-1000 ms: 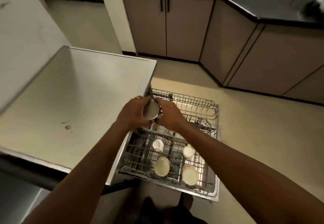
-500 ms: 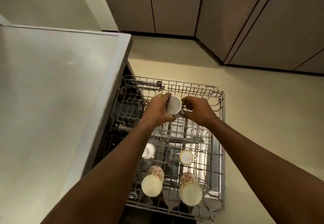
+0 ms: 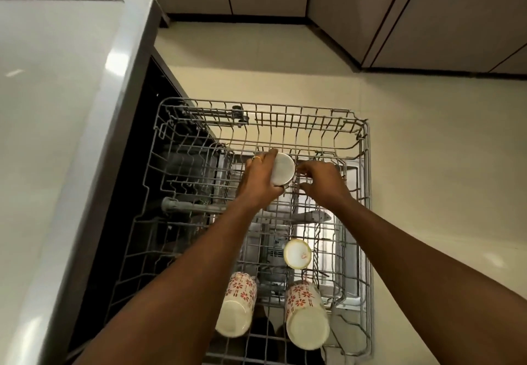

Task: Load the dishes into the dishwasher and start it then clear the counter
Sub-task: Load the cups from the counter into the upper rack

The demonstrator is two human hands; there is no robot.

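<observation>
A wire dishwasher rack [image 3: 362, 193] is pulled out over the floor. My left hand [image 3: 258, 180] grips an upside-down white cup [image 3: 282, 168] over the rack's far half. Just right of the cup, my right hand [image 3: 319, 180] has its fingers curled at the cup's side among the wires; what they grip is hidden. Nearer me in the rack stand two upside-down mugs with red flower patterns, one on the left [image 3: 236, 304] and one on the right [image 3: 306, 314]. A small white cup [image 3: 297, 253] sits upside down between them and my hands.
A steel counter top [image 3: 51, 125] lies on the left, with the dark dishwasher opening [image 3: 137, 199] below its edge. Brown cabinet doors [image 3: 427, 13] line the far wall and right corner. Pale floor [image 3: 442, 179] surrounds the rack.
The view has tilted down and closer over the rack. Both hands have carried the white cup lower, into the rack's far half.
</observation>
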